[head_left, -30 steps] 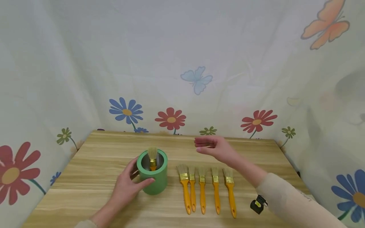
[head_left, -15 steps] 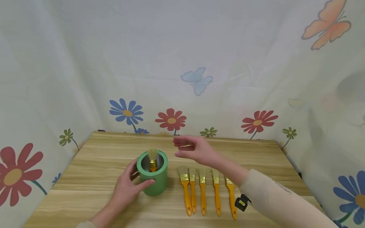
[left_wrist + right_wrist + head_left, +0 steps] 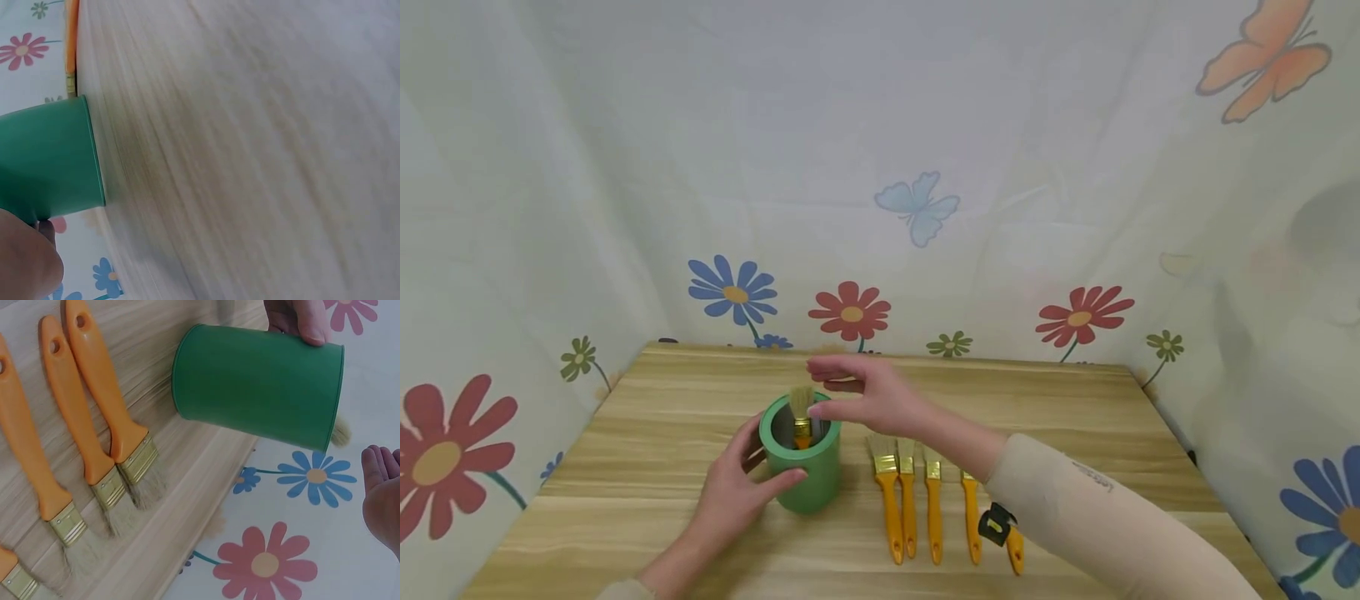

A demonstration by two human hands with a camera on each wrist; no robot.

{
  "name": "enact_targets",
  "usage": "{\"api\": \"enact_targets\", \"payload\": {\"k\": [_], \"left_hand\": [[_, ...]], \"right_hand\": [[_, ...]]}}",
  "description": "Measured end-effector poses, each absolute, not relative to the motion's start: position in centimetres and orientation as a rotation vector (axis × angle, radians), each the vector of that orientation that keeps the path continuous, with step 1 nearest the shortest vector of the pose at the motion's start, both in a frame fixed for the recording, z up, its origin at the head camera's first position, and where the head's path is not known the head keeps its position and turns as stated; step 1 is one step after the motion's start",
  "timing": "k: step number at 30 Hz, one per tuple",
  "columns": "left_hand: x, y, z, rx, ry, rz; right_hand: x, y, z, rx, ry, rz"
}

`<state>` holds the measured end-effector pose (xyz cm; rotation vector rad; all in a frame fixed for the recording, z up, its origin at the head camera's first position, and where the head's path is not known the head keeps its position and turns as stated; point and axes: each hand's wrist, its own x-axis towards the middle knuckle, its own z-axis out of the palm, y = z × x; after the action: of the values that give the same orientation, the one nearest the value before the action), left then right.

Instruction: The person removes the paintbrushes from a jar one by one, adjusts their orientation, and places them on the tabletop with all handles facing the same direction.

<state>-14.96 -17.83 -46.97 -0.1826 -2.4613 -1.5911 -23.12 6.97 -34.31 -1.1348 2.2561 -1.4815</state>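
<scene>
A green can [image 3: 815,482] stands upright on the wooden table, with my left hand [image 3: 735,492] gripping its left side, thumb across the front. Inside it is a paintbrush [image 3: 802,403], bristles up; the lower handle is hidden by the can's wall. My right hand [image 3: 874,402] hovers over the can's right rim, fingers loosely bent and thumb apart from them. In the head view the thumb tip overlaps the bristles' edge. From the right wrist, that hand appears a little away from the bristle tip [image 3: 340,433], with nothing in its grasp.
Several orange-handled paintbrushes [image 3: 891,508] lie side by side right of the can, bristles away from me. The right forearm covers parts of them. A black device [image 3: 996,524] sits at the right wrist. A flowered cloth [image 3: 1000,275] hangs behind the wooden table [image 3: 662,400].
My right hand has moved left, from above the loose paintbrushes to the can's rim. The left hand and the can have stayed in place.
</scene>
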Motion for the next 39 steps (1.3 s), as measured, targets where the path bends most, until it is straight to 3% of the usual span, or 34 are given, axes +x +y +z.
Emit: {"api": "enact_targets", "payload": {"k": [39], "left_hand": [[-14.6,-17.6,-46.4,-0.179,-2.471,-1.585]], "right_hand": [[-23.8,4.4,-35.4,-1.113,2.387,-1.368]]}}
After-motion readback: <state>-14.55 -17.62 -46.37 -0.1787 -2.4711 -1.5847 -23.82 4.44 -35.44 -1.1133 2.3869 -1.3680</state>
